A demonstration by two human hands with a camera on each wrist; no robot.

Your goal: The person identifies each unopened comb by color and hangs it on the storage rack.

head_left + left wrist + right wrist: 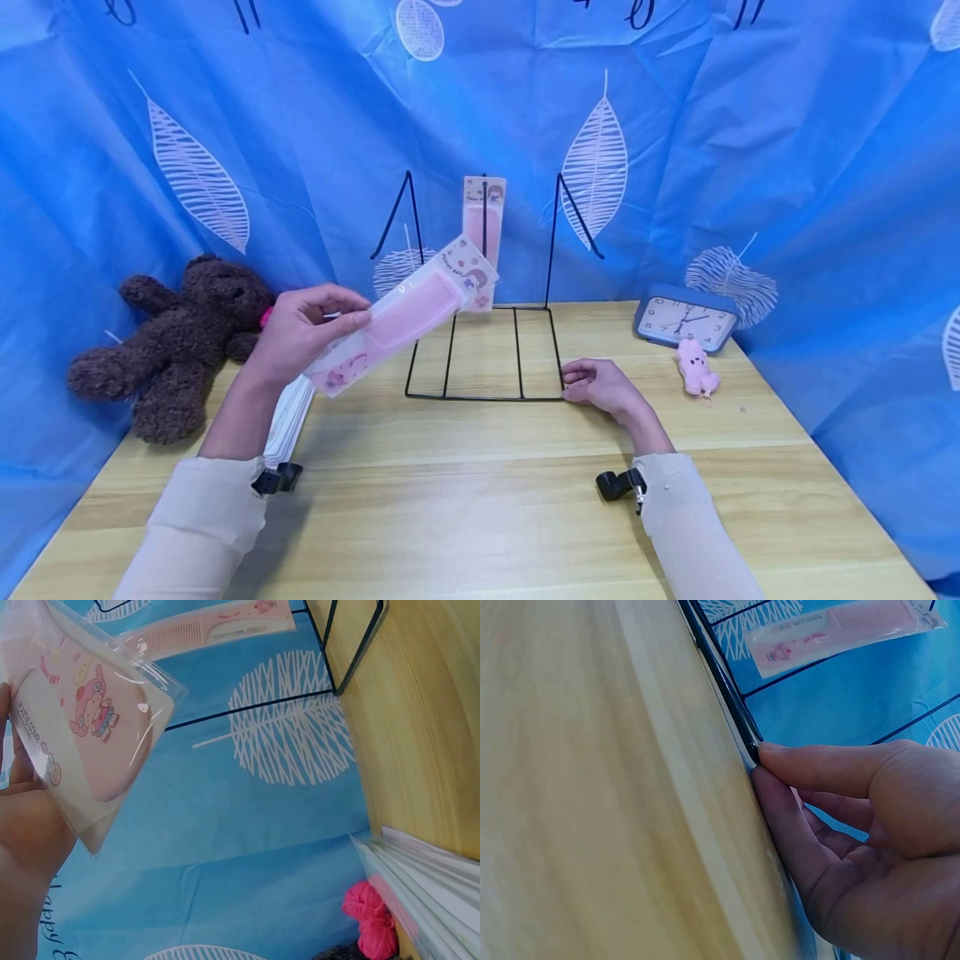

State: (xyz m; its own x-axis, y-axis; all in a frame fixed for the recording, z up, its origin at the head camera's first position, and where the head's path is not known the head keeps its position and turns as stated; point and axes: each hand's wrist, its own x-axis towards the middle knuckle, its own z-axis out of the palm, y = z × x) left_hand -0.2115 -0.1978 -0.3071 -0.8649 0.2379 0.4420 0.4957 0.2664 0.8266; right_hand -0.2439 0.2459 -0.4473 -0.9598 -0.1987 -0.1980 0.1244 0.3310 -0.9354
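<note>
Tilted in front of the black wire rack [487, 399] is a pink comb in a clear package [416, 310]; my left hand [311, 323] pinches its lower left end between thumb and fingers. The left wrist view shows the package's printed cartoon girl close up. At the rack's front right corner, my right hand [606, 388] pinches the base wire [731, 697] between thumb and fingertip, low by the tabletop. Another packaged pink comb [473, 223] hangs upright at the middle of the rack's back, its lower part partly covered by the held package.
A brown teddy bear [198, 329] lies at the left, beside a stack of flat white packages [288, 421] partly behind my left forearm. On the right stand a blue clock [682, 317] and a small pink plush [696, 368]. A blue curtain [480, 100] hangs behind the wooden table [465, 508].
</note>
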